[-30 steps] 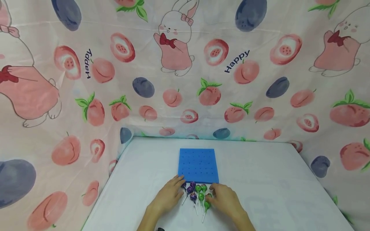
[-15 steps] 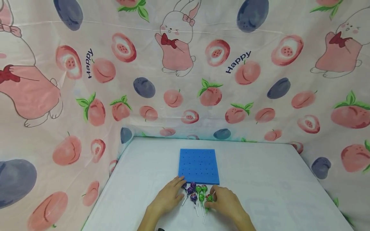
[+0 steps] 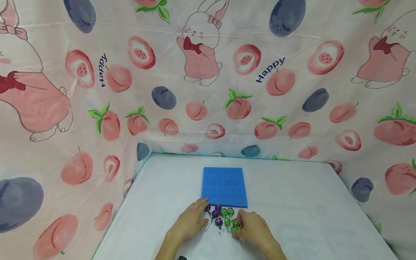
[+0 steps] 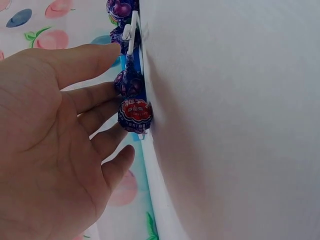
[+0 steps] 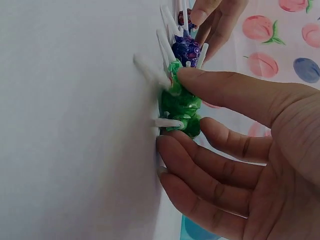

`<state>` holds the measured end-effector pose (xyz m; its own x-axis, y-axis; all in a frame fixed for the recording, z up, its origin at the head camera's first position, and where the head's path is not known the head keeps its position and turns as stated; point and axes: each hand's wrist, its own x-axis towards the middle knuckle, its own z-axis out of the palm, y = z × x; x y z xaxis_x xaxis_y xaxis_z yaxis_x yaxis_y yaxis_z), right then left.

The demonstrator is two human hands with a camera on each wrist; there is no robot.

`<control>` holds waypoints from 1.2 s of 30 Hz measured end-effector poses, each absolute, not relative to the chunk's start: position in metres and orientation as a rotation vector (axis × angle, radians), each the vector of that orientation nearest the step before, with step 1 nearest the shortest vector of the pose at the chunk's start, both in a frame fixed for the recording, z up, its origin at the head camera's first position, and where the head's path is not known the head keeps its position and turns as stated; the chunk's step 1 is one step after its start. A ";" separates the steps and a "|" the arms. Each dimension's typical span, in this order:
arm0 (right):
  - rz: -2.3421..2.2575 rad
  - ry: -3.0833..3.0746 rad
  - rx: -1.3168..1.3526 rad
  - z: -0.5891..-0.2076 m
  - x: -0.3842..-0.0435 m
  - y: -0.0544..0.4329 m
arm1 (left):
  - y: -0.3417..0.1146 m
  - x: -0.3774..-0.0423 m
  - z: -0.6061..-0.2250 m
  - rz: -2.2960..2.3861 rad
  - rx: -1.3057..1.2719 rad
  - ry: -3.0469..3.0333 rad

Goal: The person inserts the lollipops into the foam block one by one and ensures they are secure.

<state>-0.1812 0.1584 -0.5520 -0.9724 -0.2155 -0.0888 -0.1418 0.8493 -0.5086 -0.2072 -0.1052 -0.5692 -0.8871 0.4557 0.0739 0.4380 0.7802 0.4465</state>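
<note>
Several lollipops lie in a bunch at the near edge of a blue board [image 3: 225, 186] with small holes. Purple-wrapped lollipops [image 3: 219, 221] are on the left of the bunch, green-wrapped lollipops [image 3: 227, 221] on the right. My left hand [image 3: 189, 221] rests beside the purple ones, fingers loosely extended; in the left wrist view a purple lollipop with a red label [image 4: 135, 115] sits by its fingertips. With thumb and curled fingers, my right hand [image 3: 255, 226] pinches a green lollipop [image 5: 180, 102] at the bunch's right side. Its white stick is blurred in the right wrist view.
A white tabletop [image 3: 302, 202] spreads around the bunch. Behind it and along both sides hangs a pale curtain [image 3: 208, 97] printed with rabbits and fruit. A small dark object [image 3: 182, 258] shows at the bottom edge, near the left forearm.
My right hand has tilted a green lollipop, so its stick end has swung to the right. The left hand stays beside the purple lollipops. The head view has shifted slightly.
</note>
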 end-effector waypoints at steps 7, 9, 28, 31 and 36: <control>-0.742 2.916 -0.343 -0.551 -0.179 0.157 | -0.105 -0.208 -0.573 0.717 0.770 2.960; -0.727 2.930 -0.356 -0.552 -0.179 0.156 | -0.105 -0.208 -0.574 0.718 0.766 2.954; -0.664 2.978 -0.421 -0.557 -0.181 0.159 | -0.103 -0.208 -0.569 0.689 0.707 2.905; -0.677 2.983 -0.395 -0.554 -0.181 0.159 | -0.103 -0.208 -0.568 0.687 0.706 2.900; -0.743 2.999 -0.384 -0.549 -0.182 0.160 | -0.103 -0.210 -0.567 0.691 0.700 2.889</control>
